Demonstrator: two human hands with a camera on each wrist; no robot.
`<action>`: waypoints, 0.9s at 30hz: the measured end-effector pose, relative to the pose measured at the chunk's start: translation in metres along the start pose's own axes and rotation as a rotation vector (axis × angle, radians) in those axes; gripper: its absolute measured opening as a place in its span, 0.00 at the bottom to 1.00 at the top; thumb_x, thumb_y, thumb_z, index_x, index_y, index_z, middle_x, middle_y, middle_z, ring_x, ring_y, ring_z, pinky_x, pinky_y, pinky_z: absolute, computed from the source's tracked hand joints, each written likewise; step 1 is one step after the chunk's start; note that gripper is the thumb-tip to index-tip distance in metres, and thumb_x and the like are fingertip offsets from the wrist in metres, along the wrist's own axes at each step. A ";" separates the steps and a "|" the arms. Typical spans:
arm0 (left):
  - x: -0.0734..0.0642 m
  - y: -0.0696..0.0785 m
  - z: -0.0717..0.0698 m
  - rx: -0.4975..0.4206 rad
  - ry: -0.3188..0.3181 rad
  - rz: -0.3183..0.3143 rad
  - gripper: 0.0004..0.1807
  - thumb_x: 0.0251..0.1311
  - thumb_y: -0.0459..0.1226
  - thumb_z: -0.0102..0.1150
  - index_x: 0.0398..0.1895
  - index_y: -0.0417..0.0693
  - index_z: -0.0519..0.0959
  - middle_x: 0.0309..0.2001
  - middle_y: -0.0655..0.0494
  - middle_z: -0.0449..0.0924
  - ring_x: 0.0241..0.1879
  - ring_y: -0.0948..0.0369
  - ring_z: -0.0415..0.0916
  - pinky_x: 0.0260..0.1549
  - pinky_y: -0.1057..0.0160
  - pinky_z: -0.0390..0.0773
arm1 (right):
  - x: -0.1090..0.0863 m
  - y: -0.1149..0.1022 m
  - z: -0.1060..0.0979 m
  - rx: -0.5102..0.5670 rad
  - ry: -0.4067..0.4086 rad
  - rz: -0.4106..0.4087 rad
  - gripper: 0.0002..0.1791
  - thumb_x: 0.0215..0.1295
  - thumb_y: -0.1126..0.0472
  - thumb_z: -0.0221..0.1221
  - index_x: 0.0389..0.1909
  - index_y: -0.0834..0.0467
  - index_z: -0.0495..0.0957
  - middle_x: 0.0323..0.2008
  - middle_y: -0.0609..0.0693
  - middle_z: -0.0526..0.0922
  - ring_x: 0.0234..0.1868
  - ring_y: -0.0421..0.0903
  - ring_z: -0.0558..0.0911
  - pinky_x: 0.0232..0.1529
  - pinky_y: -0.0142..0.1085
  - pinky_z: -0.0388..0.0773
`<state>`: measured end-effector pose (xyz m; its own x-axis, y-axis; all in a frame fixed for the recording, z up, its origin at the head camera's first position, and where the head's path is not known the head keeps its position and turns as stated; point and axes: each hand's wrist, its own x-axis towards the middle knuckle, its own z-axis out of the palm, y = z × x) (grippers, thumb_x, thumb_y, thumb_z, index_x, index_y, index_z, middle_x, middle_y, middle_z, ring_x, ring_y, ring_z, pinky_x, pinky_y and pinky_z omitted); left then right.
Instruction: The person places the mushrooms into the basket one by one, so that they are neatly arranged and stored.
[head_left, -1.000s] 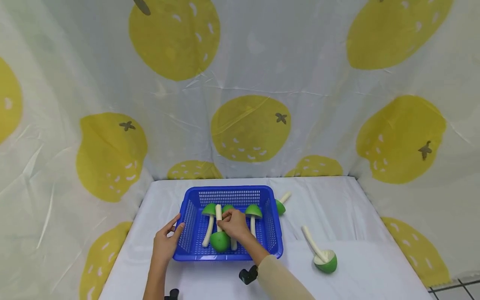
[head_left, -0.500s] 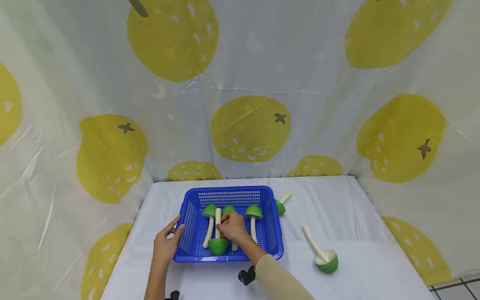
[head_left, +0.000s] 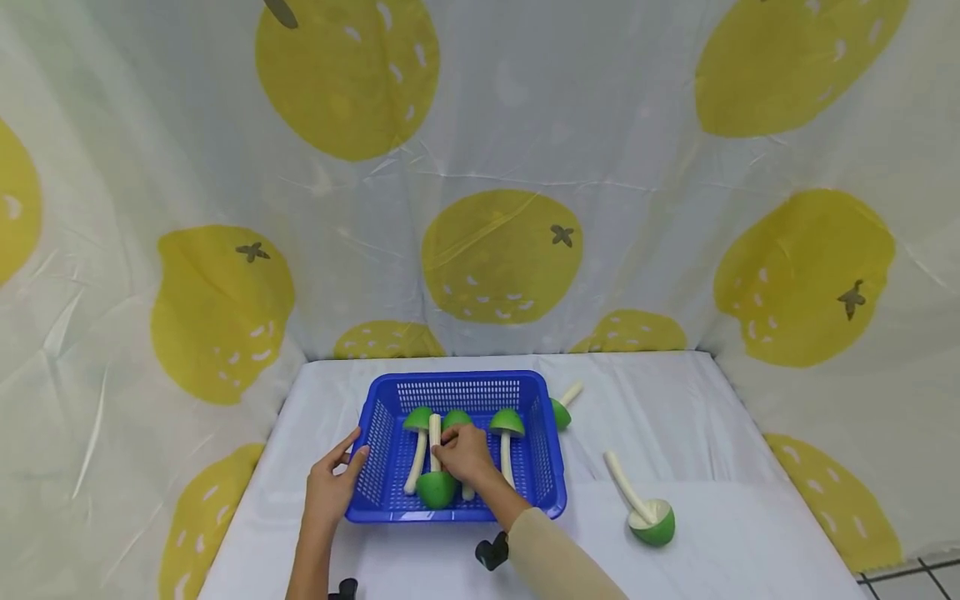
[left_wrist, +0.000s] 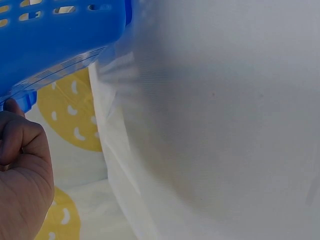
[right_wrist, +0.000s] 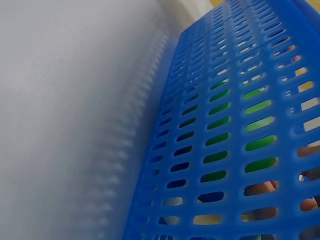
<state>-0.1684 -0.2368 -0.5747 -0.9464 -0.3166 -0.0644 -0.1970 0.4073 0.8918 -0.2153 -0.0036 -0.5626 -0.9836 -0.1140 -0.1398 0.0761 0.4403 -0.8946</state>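
Observation:
My left hand [head_left: 333,483] grips the left rim of a blue plastic basket [head_left: 408,517]; in the left wrist view its curled fingers meet the basket's edge. My right hand [head_left: 471,454] reaches inside and pinches the pale stem of a green-capped toy mushroom [head_left: 437,490], whose cap points toward me. Beside it lies a left mushroom [head_left: 417,418] with its cap toward the back. Another mushroom [head_left: 456,416] is partly hidden behind my right hand, and a third [head_left: 507,421] lies to the right. Through the basket's slotted wall [right_wrist: 235,165], the right wrist view gives glimpses of green.
Outside the basket, one mushroom [head_left: 561,414] lies against its right side. A further mushroom [head_left: 652,525] rests at the right on the white cloth [head_left: 720,533]. A lemon-print curtain [head_left: 502,258] encloses the table at the back and sides.
The pinched mushroom has shifted slightly toward me and to the left, along with my right hand. My left hand and the basket have stayed in place.

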 end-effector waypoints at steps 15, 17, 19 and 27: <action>0.001 -0.003 -0.001 -0.002 0.002 -0.004 0.30 0.58 0.62 0.57 0.64 0.70 0.73 0.40 0.50 0.73 0.31 0.57 0.75 0.26 0.67 0.76 | -0.003 0.002 -0.003 -0.059 0.010 0.003 0.11 0.62 0.55 0.65 0.34 0.59 0.79 0.20 0.45 0.82 0.20 0.39 0.80 0.22 0.33 0.77; 0.001 -0.003 -0.001 0.005 0.007 -0.003 0.30 0.58 0.62 0.57 0.64 0.70 0.73 0.40 0.50 0.74 0.32 0.58 0.74 0.26 0.67 0.76 | -0.004 0.003 -0.005 -0.068 0.019 -0.001 0.10 0.62 0.55 0.64 0.34 0.60 0.80 0.20 0.45 0.83 0.20 0.39 0.81 0.22 0.32 0.77; 0.001 -0.003 -0.001 0.007 0.003 0.000 0.30 0.58 0.63 0.57 0.64 0.69 0.73 0.40 0.50 0.74 0.32 0.58 0.74 0.26 0.67 0.75 | -0.004 0.003 -0.007 -0.075 0.035 -0.009 0.10 0.62 0.57 0.64 0.35 0.60 0.80 0.20 0.45 0.83 0.20 0.39 0.81 0.22 0.32 0.78; 0.000 0.001 -0.001 0.015 0.007 0.017 0.29 0.60 0.61 0.57 0.64 0.68 0.73 0.39 0.50 0.74 0.33 0.58 0.73 0.27 0.67 0.75 | -0.002 0.007 -0.019 -0.074 0.071 -0.027 0.09 0.60 0.58 0.63 0.36 0.60 0.81 0.25 0.47 0.84 0.21 0.39 0.82 0.24 0.32 0.79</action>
<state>-0.1681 -0.2373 -0.5730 -0.9480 -0.3150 -0.0460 -0.1846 0.4260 0.8857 -0.2156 0.0165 -0.5604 -0.9944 -0.0643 -0.0837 0.0402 0.5025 -0.8636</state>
